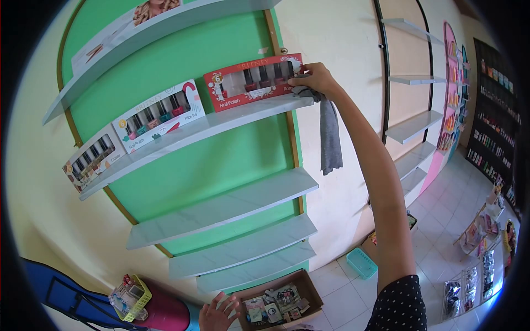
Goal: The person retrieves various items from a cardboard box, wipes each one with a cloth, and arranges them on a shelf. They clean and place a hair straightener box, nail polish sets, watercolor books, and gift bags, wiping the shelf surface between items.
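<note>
My right hand [314, 80] reaches up to the shelf and grips the right end of a red nail polish box [237, 98]. A grey cloth [329, 135] is in the same hand and hangs down past the shelf's end. The red box stands on a marbled shelf [215, 122], its window showing several dark red bottles. To its left stand a white nail polish box [159, 117] with mixed colours and another nail polish box [94, 157] at the far left end. My left hand [220, 313] is low at the bottom of the view, fingers spread, holding nothing.
More marbled shelves [221, 207] step down the green wall panel below. A cardboard box [309, 289] of packaged goods sits on the floor. Nearby are a yellow-green basket [141, 303] and a turquoise basket [361, 263]. Stocked black shelving [491, 121] stands far right.
</note>
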{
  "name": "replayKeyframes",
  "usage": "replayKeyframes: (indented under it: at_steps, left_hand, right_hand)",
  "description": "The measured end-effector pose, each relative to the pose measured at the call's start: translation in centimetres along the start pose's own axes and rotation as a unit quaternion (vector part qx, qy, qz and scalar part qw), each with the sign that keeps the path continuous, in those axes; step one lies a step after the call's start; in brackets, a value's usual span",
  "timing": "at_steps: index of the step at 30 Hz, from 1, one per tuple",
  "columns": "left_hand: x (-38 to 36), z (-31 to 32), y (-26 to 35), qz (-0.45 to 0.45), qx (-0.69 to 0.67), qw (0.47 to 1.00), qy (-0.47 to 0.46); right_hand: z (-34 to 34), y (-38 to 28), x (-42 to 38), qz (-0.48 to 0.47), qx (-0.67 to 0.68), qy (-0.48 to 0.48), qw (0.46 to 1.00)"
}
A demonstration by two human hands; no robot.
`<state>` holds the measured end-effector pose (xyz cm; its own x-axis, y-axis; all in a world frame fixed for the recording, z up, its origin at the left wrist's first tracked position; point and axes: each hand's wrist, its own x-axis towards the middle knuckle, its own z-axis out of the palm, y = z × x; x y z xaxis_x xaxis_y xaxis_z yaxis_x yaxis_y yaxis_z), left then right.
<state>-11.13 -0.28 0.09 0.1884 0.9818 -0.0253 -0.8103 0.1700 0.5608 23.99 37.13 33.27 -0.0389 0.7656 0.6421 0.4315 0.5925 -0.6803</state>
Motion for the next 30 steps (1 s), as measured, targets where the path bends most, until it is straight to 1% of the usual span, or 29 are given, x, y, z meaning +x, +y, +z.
replayKeyframes:
  at_steps: [3, 6, 7, 8, 9, 10, 12, 13, 15, 17, 19, 23, 27, 30]
  left_hand:
    - [0.1, 0.0, -0.5, 0.003, 0.018, 1.0, 0.011]
    - [0.0, 1.2, -0.9, 0.009, 0.006, 0.999, 0.032]
    - [0.0, 1.7, -1.1, 0.016, 0.001, 0.999, 0.035]
    - [-0.1, 2.3, -1.3, 0.02, 0.034, 0.997, 0.069]
    - [-0.2, 2.7, -1.6, 0.024, 0.066, 0.992, 0.103]
    - [-0.1, 2.7, -1.9, 0.032, 0.058, 0.992, 0.108]
    - [0.0, 2.5, -2.3, 0.022, 0.033, 0.995, 0.09]
    - [0.0, 2.5, -2.5, 0.032, 0.025, 0.995, 0.096]
    - [0.1, 2.8, -2.7, 0.025, 0.037, 0.995, 0.092]
    - [0.1, 2.9, -3.1, 0.032, 0.022, 0.994, 0.103]
    - [0.0, 3.2, -3.3, 0.017, 0.031, 0.996, 0.081]
    - [-0.2, 3.6, -3.7, 0.021, 0.028, 0.995, 0.089]
    - [-0.6, 3.8, -3.9, 0.026, 0.029, 0.995, 0.091]
    - [-0.9, 3.5, -4.0, 0.033, 0.027, 0.995, 0.087]
  right_hand:
    - [0.0, 0.5, 0.2, -0.013, -0.01, -0.005, 1.0]
    - [-0.2, 1.4, 0.5, -0.048, 0.021, -0.036, 0.998]
    - [-0.2, 1.6, 0.2, -0.046, 0.056, -0.022, 0.997]
    - [-0.2, 1.8, 0.0, -0.043, 0.091, -0.009, 0.995]
    - [-0.1, 1.8, 0.0, -0.047, 0.093, -0.02, 0.994]
    - [0.0, 1.7, 0.0, -0.044, 0.098, -0.017, 0.994]
    - [0.1, 1.6, 0.3, -0.038, 0.086, -0.013, 0.995]
    - [0.3, 1.7, 0.6, -0.043, 0.088, -0.026, 0.995]
    - [0.6, 1.9, 1.2, -0.05, 0.05, -0.004, 0.997]
    - [0.5, 1.2, 0.9, -0.057, 0.054, -0.025, 0.997]
    - [0.5, 0.9, 0.7, -0.036, 0.068, -0.045, 0.996]
    - [0.6, 0.3, -0.1, -0.05, 0.032, -0.037, 0.998]
    - [0.6, 1.3, 0.4, -0.06, 0.045, -0.029, 0.997]
    - [0.5, 1.3, 0.1, -0.059, 0.028, -0.013, 0.998]
